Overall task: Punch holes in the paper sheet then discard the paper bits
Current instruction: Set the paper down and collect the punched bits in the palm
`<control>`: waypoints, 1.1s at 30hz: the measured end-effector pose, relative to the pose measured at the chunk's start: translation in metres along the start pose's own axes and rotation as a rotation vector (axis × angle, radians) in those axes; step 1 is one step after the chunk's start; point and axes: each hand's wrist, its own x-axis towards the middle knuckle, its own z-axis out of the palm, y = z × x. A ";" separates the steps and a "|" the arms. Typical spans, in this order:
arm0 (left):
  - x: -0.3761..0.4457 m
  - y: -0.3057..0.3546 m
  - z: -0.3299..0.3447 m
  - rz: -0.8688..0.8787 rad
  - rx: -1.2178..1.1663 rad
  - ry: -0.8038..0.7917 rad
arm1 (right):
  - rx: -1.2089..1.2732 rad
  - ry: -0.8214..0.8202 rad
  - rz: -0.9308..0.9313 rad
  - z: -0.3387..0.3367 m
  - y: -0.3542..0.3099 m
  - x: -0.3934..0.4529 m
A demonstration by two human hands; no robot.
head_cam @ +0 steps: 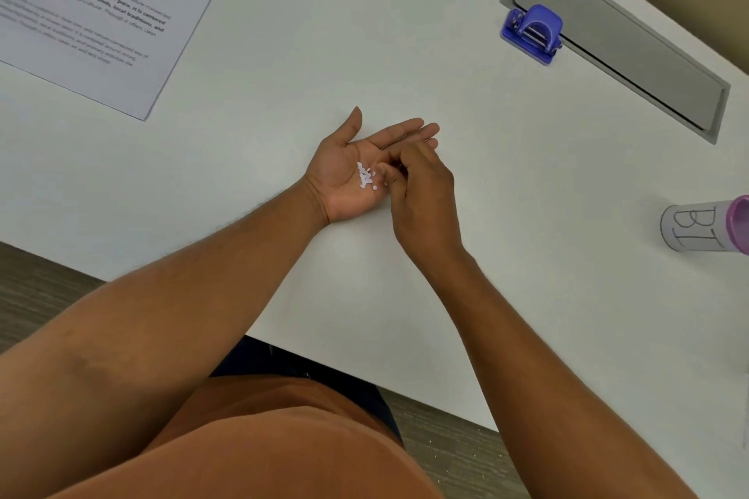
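Paper bits (pixel 366 176) are cupped in the left hand (pixel 352 170), held flat-open, palm up; right hand (pixel 421 190) fingers are curled (grip unclear) w/ tips at palm.

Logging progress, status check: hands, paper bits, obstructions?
Left hand open, palm up, cupping paper bits. Right hand curled at the palm, pinch unclear. Nothing between hands and bin.

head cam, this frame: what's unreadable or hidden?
- Right hand fingertips: curled under its own back, so a pinched bit can't be confirmed.
- Paper bits in left hand: too small to count.
- Labelled container: cut by right edge.
- Paper sheet: text blurred, cropped top-left; holes not visible.
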 end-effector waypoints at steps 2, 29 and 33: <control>0.001 0.000 -0.001 -0.015 0.024 0.006 | 0.031 0.003 0.011 -0.002 0.001 0.001; -0.012 -0.002 0.001 -0.137 0.075 -0.042 | 0.399 0.094 0.342 -0.035 -0.021 -0.015; -0.023 0.016 0.014 -0.131 0.064 -0.059 | 0.917 0.252 0.542 -0.057 -0.026 -0.033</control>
